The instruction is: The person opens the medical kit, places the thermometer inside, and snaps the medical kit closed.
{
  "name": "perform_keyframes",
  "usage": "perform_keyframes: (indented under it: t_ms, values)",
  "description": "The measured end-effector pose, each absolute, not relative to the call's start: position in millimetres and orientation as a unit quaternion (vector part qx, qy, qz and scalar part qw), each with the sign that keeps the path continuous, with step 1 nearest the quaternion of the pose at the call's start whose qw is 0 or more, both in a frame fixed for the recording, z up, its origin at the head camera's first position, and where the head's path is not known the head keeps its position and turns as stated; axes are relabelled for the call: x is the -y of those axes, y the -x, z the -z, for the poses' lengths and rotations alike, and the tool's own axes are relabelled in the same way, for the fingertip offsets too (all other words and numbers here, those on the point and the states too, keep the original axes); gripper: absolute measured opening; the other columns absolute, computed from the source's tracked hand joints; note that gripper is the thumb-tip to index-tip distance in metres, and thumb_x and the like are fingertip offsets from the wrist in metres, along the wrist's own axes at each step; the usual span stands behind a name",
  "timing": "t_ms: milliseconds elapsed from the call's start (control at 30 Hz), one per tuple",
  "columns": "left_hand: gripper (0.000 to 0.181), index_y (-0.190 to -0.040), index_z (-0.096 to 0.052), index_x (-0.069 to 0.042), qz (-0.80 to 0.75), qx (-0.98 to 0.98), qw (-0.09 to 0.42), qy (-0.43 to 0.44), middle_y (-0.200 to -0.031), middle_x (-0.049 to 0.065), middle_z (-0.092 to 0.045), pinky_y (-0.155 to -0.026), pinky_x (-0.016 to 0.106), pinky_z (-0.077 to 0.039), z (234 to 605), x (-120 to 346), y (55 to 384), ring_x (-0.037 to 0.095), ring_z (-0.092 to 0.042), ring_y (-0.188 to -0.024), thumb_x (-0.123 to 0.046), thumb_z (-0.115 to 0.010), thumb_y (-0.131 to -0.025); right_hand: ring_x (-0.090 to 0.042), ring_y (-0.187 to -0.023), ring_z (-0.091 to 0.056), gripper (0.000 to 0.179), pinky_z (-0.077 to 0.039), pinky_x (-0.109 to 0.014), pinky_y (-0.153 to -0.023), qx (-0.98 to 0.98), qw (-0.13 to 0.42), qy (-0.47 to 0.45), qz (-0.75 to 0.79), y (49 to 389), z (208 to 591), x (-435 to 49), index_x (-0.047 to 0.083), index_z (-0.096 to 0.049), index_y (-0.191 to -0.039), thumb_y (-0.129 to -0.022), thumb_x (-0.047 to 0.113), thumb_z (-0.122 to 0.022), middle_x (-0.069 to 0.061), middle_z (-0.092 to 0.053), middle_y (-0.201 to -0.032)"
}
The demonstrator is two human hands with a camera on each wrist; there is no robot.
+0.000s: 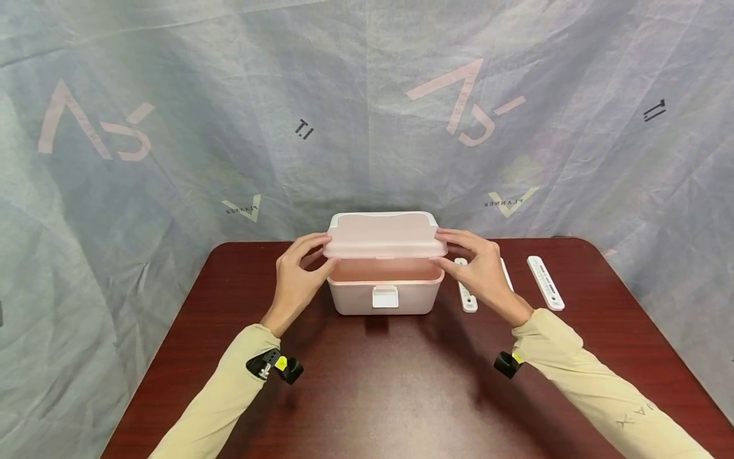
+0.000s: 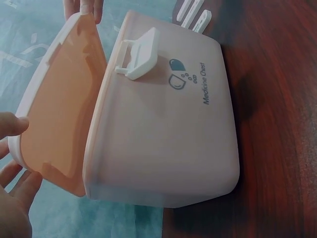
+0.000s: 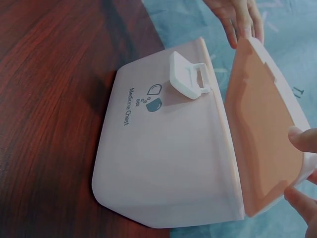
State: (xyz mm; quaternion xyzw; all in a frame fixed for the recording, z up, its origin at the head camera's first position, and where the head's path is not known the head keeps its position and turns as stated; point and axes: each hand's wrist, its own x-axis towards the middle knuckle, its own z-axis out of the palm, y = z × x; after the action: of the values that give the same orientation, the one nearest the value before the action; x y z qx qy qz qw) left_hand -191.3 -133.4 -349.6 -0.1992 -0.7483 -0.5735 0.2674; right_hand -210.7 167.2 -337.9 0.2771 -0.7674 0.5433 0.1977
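A pale pink medicine chest (image 1: 351, 301) stands at the back of the table, its lid (image 1: 384, 237) raised partway on the far side. At the lid's left end my left hand (image 1: 298, 271) pinches the edge between thumb and fingers. My right hand (image 1: 478, 268) grips the opposite end in the same manner. The white front latch (image 1: 385, 298) hangs unfastened; both wrist views show it jutting out from the front wall (image 2: 158, 139). In the right wrist view the lid's orange-toned inner face (image 3: 262, 134) is visible. The chest's floor is hidden.
Right of the chest lie several flat white slotted strips, one beside the chest (image 1: 467, 296) and another farther right (image 1: 546, 284); my right hand partly covers those nearest. The dark red table (image 1: 373, 389) ends just behind the chest at a grey cloth (image 1: 367, 127).
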Motion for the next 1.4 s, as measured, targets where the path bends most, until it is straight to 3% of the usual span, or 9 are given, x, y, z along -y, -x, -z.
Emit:
perform_keyframes:
  t_ms: [1400]
  values:
    - [0.034,-0.109,-0.065,0.010,0.573,0.749,0.268,0.198,-0.112,0.025,-0.061,-0.088,0.048,-0.050,333,135,201,0.037,-0.059,-0.105,0.004,-0.075,-0.077,-0.036,-0.092,-0.065,0.036,-0.054,-0.043,-0.076,0.781,0.239,-0.262,-0.514,214,320,-161,-0.013,-0.067,-0.103,-0.068,-0.013,-0.078,-0.024,-0.066,-0.104]
